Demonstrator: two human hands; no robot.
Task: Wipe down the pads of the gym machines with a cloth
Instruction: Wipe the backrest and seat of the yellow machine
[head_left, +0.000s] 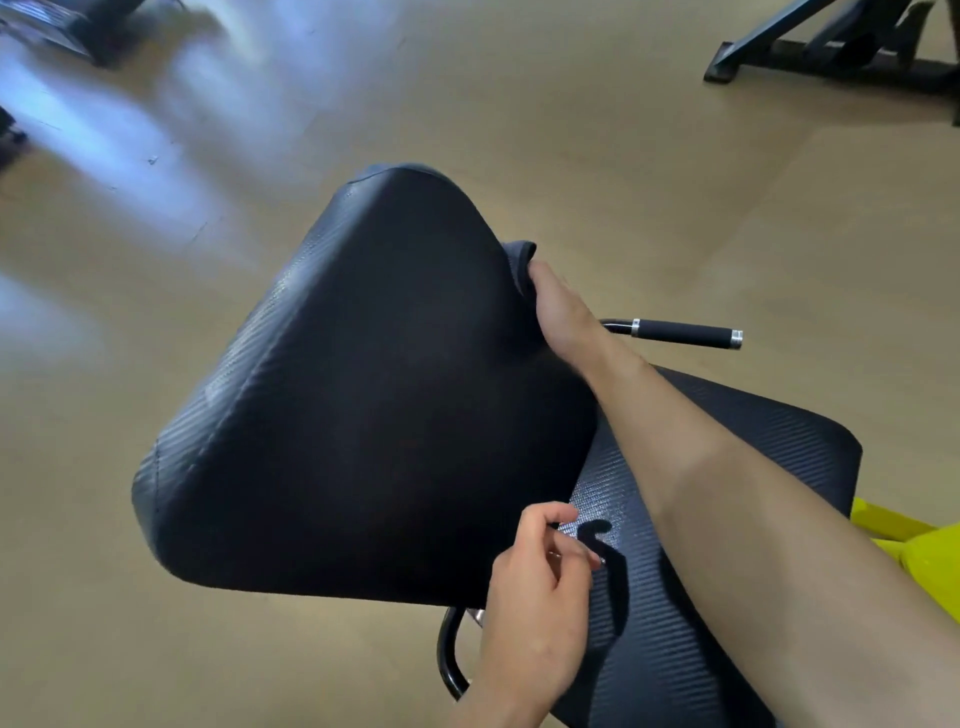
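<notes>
Well, the right hand curls over the right edge of the tilted back pad, its fingers hidden behind it, gripping a dark cloth against that edge (only a fold of it shows). The left hand hovers at the pad's near corner, above the seat pad, fingers curled; whether they pinch anything I cannot tell. A black handle sticks out beyond the right wrist, over the tan floor.
</notes>
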